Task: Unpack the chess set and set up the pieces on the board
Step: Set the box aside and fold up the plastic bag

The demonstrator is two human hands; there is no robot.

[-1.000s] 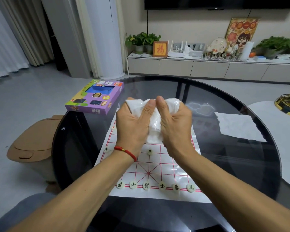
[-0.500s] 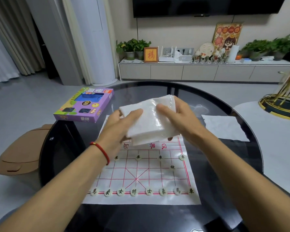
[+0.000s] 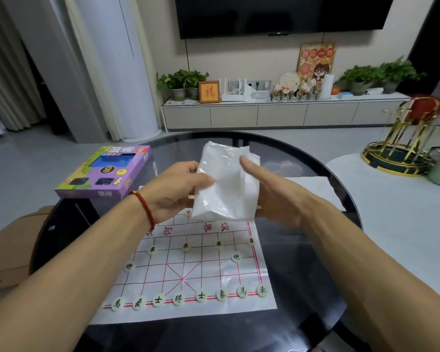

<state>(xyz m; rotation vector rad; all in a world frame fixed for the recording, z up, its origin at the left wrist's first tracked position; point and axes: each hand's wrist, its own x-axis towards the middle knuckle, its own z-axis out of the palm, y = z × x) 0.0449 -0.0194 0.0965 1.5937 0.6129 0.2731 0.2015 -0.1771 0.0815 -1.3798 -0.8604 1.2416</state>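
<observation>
Above board, both hands grip plastic bag.

Both hands hang above the far half of the paper board, the left hand and right hand pinching a white plastic bag between them, so that stretch of grid is covered from above. Nearer in, the back row of pieces lines the near edge, with a looser row of pieces and two cannons behind it; open squares lie between those rows. The purple box blocks the table's far-left rim. Bare dark glass table shows right of the board, a white sheet lying beyond it.
</observation>
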